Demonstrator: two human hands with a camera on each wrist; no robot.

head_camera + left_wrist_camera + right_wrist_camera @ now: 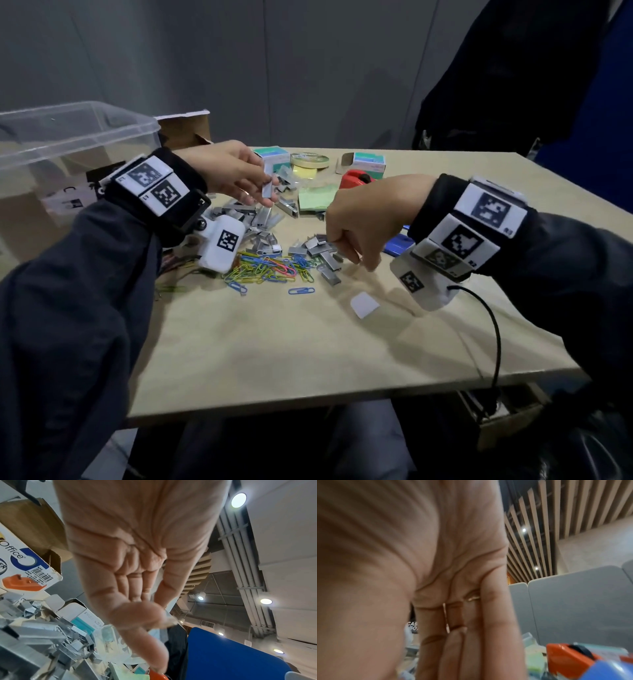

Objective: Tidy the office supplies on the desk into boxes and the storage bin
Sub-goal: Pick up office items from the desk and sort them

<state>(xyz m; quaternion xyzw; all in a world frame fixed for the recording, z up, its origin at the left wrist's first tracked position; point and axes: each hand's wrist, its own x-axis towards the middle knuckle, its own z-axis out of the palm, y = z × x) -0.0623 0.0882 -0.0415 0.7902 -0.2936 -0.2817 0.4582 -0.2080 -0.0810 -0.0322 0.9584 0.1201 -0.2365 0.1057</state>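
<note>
My left hand (228, 171) hangs over the far left part of the table (308, 342), thumb and fingertips pinching a small box (268, 186) of staples that dangles with its long axis close to upright, open top toward my fingers. In the left wrist view a matching staple box (85, 616) lies on the table with "STAPLES" and "No.35" readable on its side, and beside it a larger white carton (22, 563) shows "Office", a barcode and a picture of an orange tape dispenser.

My right hand (368, 219) hovers above the middle of the table with the fingers curled under toward the thumb. Whether they grip anything I cannot tell; the right wrist view shows only my palm and fingers lying close together.

The loose staple strips (260, 219) lie heaped mid-table, pointing every way, and more of them (325, 253) sit just under my right knuckles. The coloured paper clips (270, 269) are scattered nearer the front edge. The clear storage bin (68, 144) stands at the far left corner, with "CAS" legible on a black label behind it in the right wrist view.
</note>
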